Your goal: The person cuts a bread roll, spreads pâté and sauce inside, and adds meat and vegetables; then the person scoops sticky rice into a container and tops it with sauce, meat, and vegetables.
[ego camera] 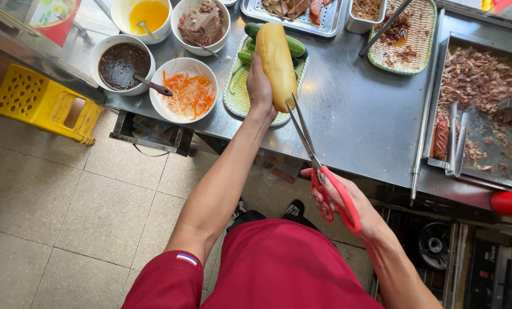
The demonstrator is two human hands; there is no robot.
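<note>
My left hand (260,86) was clenched around the near end of a long golden bread roll (276,64), the grip wrapped from the left side so the roll stood out over the steel tabletop (359,126), above a pale woven tray (239,100) of cucumbers (295,44). My right hand (347,203) had its grip closed through the red handles of a pair of scissors (319,166), fingers in the loops; the blades were parted only slightly, their tips touching the roll's lower right edge. The roll looked smooth, uncut and evenly browned. In the far left corner a red sign with a pale picture (53,17) leaned behind glass; I could not make out more of it. Near my left hand sat white bowls: shredded carrot and radish (190,94), dark sauce (123,64), yellow sauce (148,14) and brownish paste (201,24). A yellow plastic stool (41,103) stood on the tiled floor (67,212).
</note>
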